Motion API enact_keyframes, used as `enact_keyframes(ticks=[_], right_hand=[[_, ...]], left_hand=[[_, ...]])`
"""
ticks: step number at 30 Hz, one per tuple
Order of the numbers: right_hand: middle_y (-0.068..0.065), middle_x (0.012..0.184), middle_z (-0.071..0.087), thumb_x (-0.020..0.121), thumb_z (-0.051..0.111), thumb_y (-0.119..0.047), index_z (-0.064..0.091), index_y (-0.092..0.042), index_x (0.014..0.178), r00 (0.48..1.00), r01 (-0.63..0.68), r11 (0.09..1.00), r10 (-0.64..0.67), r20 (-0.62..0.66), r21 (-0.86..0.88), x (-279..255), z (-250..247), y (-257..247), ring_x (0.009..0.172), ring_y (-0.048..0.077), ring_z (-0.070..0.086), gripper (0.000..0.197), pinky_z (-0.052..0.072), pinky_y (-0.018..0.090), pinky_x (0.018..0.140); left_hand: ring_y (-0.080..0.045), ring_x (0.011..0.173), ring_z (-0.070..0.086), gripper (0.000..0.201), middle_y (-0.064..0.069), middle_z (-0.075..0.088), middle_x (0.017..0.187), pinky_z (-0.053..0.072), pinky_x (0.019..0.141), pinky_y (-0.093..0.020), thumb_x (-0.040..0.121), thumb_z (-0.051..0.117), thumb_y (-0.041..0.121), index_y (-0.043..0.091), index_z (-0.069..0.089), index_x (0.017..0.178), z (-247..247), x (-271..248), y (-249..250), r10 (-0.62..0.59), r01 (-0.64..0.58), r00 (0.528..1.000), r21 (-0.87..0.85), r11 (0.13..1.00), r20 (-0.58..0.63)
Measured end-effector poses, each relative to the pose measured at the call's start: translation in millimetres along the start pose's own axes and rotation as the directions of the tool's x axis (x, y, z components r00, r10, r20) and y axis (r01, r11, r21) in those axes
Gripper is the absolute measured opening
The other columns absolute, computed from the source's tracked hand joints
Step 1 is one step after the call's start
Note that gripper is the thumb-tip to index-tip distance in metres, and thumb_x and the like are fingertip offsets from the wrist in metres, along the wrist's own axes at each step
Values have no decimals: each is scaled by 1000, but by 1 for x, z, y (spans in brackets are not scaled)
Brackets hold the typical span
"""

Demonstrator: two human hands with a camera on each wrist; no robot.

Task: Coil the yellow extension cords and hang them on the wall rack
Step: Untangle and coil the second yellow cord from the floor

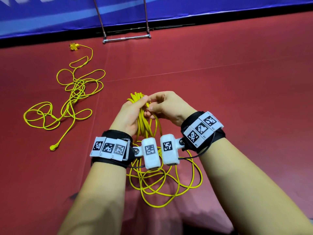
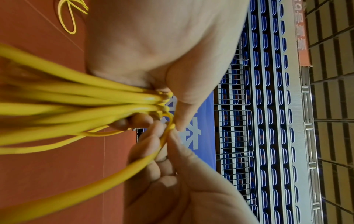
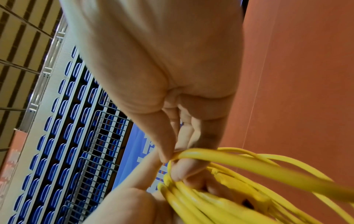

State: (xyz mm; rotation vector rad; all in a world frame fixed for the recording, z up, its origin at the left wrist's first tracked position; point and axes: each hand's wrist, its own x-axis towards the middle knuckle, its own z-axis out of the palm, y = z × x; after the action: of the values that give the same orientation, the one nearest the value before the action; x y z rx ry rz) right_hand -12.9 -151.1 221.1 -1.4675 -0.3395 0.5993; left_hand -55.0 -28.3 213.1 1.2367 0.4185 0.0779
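My left hand (image 1: 135,107) grips the top of a coiled yellow extension cord (image 1: 144,126); its loops hang down onto the red floor (image 1: 237,99). In the left wrist view the gathered strands (image 2: 95,103) run under my left thumb (image 2: 184,106). My right hand (image 1: 150,104) pinches one strand (image 2: 164,141) between thumb and fingertips right beside the bundle's top. The right wrist view has that strand (image 3: 220,157) leaving my right thumb (image 3: 164,148) above the bundle (image 3: 191,197). A second yellow cord (image 1: 72,92) lies tangled on the floor to the left, with its plug (image 1: 74,46) near the wall.
A metal tube frame (image 1: 126,39) stands against the blue banner (image 1: 203,12) straight ahead. Wire grid panels (image 2: 235,84) rise above the banner, in front of rows of blue seats. The loose cord's other end (image 1: 54,147) lies left of my left wrist.
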Motion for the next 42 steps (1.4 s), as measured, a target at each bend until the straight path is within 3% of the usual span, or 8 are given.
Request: enact_keyframes(ticks=[6, 10, 17, 20, 24, 34, 38, 42], right_hand=[[18, 74, 60, 87, 57, 16, 61, 14, 105, 998, 38, 999, -39, -57, -26, 0, 1, 0, 60, 20, 63, 19, 58, 25, 57], [7, 65, 56, 90, 59, 10, 64, 0, 113, 1000, -19, 999, 19, 8, -40, -1, 5, 3, 58, 23, 63, 26, 58, 30, 60], [23, 79, 63, 91, 57, 7, 49, -5, 106, 984, -70, 993, 85, 154, -99, -4, 4, 3, 64, 30, 65, 21, 56, 37, 67], [18, 73, 64, 91, 60, 3, 54, -5, 99, 956, -94, 974, 147, 253, -208, -4, 0, 8, 61, 27, 64, 12, 56, 40, 71], [8, 67, 62, 87, 61, 9, 62, -4, 92, 928, -59, 932, 183, 323, -358, -3, -12, 18, 58, 21, 62, 14, 53, 30, 63], [4, 68, 70, 91, 65, -20, 71, -11, 84, 908, -273, 581, 420, -6, -766, -1, -74, 64, 57, 12, 61, 13, 40, 25, 57], [1, 63, 66, 94, 62, -39, 74, -12, 87, 905, -349, 582, 413, -104, -735, -5, -80, 68, 62, 19, 65, 30, 40, 20, 50], [5, 62, 48, 90, 64, -48, 70, 0, 98, 916, -370, 443, 322, -241, -816, -2, -76, 60, 53, 19, 48, 49, 39, 27, 53]], left_hand=[[-14, 41, 48, 14, -5, 53, 51, 46, 42, -25, 97, 59, 15, 4, 61, 88, -3, -1, 0, -14, 15, 999, -37, 999, 36], [-21, 36, 48, 18, -6, 51, 52, 43, 40, -25, 101, 53, 20, 4, 55, 92, -6, 2, -1, -59, 59, 998, -74, 995, 4], [-18, 39, 52, 37, -6, 48, 58, 45, 43, -24, 102, 44, 24, 11, 47, 68, -18, 13, 1, -163, 137, 982, -235, 962, -92], [-16, 44, 56, 35, -3, 49, 52, 51, 52, -28, 100, 45, 19, 11, 45, 66, -29, 20, 6, -147, 65, 973, -405, 912, -176], [-15, 39, 45, 30, 0, 41, 54, 47, 47, -22, 97, 41, 10, 14, 39, 68, -49, 23, 20, -105, -45, 968, -567, 823, -228], [-10, 41, 33, 23, 7, 39, 55, 36, 49, -21, 98, 49, 15, 18, 43, 77, -84, 9, 58, 49, -254, 921, -500, 828, -387], [-12, 41, 34, 25, 5, 39, 53, 36, 48, -21, 97, 50, 11, 18, 47, 74, -75, 1, 62, 91, -284, 899, -414, 865, -428], [-11, 42, 32, 23, 5, 38, 53, 35, 49, -21, 95, 55, 13, 17, 48, 74, -67, -2, 56, 86, -234, 919, -354, 906, -386]])
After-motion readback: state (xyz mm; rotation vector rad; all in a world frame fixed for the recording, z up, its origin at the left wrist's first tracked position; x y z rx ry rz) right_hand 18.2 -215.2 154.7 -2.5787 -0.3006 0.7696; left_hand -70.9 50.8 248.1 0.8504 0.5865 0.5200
